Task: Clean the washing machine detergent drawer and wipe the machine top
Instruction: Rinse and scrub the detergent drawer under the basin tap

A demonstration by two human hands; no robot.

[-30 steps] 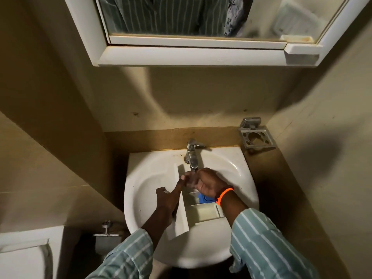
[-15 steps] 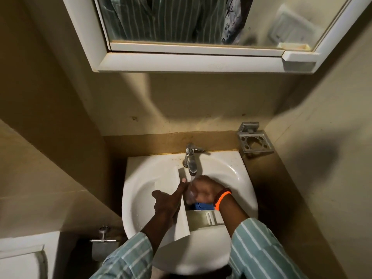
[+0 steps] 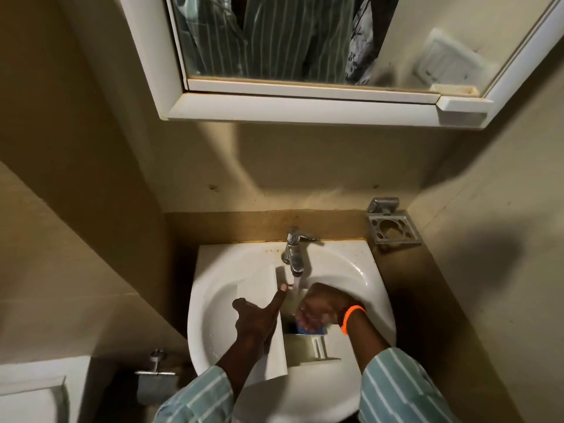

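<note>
Now, rinsing: the detergent drawer is being washed in the sink; the machine top is not in view, so that half looks undone.
Mirror cabinet (image 3: 305, 108): one, on the far wall above the sink.
Sink (image 3: 363, 270): one white basin, near and centre.
Drawer (image 3: 274, 355): one, lying in the basin, long white side left, compartments right, a blue insert (image 3: 308, 331) showing under the right hand.
Tap (image 3: 294, 251): one, at the far rim, water running onto the drawer's far end.
Holder (image 3: 392, 228): one metal rack, far right, nothing visible in it.
Left hand (image 3: 259, 319): one, steadying the drawer's white side; forefinger and thumb spread out straight, whether the other fingers curl round the edge I cannot tell.
Right hand (image 3: 320, 309): one, orange wristband (image 3: 351, 319), fingers curled down into the compartment, apparently rubbing; whether they hold anything I cannot tell.
Doing it well: keep the drawer tilted so water drains off, work the fingers into each corner and under the insert, keep the left hand firm.
</note>
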